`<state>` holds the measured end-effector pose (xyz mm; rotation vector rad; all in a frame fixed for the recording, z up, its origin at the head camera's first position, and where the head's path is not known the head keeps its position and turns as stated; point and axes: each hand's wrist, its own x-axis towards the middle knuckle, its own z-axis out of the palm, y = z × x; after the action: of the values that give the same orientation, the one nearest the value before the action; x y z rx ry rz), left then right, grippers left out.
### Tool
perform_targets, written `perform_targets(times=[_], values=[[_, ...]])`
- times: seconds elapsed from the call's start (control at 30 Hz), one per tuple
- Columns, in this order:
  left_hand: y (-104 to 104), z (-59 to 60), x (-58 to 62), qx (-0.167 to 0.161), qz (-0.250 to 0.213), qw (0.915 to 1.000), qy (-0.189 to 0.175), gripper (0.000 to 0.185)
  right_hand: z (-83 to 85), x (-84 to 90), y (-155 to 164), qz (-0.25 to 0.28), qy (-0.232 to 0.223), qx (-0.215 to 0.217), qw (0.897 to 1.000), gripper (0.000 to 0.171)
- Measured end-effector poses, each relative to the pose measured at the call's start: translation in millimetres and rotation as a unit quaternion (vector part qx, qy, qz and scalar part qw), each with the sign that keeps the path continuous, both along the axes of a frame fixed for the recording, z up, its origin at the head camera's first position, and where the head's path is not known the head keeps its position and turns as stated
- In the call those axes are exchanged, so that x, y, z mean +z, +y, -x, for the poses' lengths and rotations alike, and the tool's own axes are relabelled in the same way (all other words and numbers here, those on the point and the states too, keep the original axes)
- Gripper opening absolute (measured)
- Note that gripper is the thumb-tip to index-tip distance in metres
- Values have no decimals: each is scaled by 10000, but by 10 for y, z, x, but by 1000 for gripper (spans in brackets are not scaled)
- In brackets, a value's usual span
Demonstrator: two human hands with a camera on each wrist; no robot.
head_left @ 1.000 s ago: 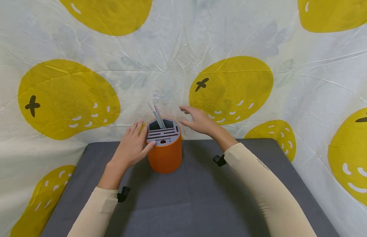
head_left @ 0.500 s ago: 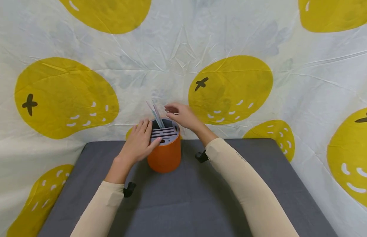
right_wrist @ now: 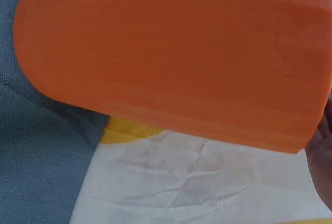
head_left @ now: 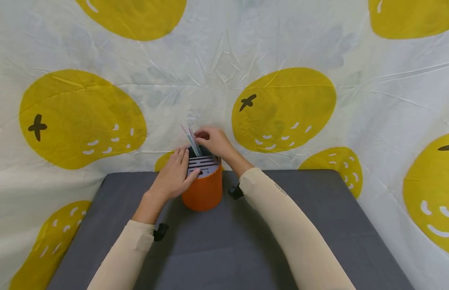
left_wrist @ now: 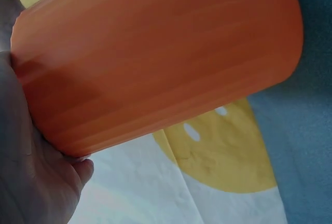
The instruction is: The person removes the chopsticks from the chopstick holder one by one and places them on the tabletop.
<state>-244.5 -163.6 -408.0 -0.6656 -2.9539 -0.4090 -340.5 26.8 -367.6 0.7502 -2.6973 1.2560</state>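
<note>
Item 1, orange holder (head_left: 204, 193): a round orange tub with a grey slotted top (head_left: 205, 164). It stands upright on the grey mat (head_left: 224, 249), toward the mat's 12 o'clock edge and just in front of the backdrop. Both wrist views are filled with its orange wall (left_wrist: 155, 63) (right_wrist: 176, 53), so each wrist sits close against it.

Item 2, straws (head_left: 191, 139): a few thin pale sticks, possibly straws. They rise from the open pocket at the 12 o'clock side of the slotted top and lean toward 11 o'clock.

Item 3, your left hand (head_left: 173, 177): it lies against the holder's 9 o'clock side. The fingers are straight and reach over the rim, and the thumb rests on the slotted top. The hand is relaxed and flat, steadying the tub rather than clutching it. In the left wrist view the palm (left_wrist: 31, 172) presses on the orange wall.

Item 4, your right hand (head_left: 211, 141): it is over the holder's 12 o'clock rim, with the fingers curled in at the upper part of the straws. The fingertips meet the straws, yet from this view you cannot tell whether they truly pinch them or only touch.

Item 5, surroundings: a white cloth backdrop (head_left: 210, 60) printed with large yellow fruit shapes, hung behind the mat and along its 3 and 9 o'clock sides. Your sleeves (head_left: 300, 241) are cream.
</note>
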Motion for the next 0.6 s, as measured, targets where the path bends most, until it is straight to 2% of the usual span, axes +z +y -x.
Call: perform_targets(times=[0.4, 0.6], values=[[10, -32, -22, 13, -17, 10000, -14, 83, -14, -60, -89, -74, 141, -295, 9994, 20], [19, -26, -16, 27, 5, 10000, 26, 82, -15, -42, -41, 117, 194, -422, 9989, 18]])
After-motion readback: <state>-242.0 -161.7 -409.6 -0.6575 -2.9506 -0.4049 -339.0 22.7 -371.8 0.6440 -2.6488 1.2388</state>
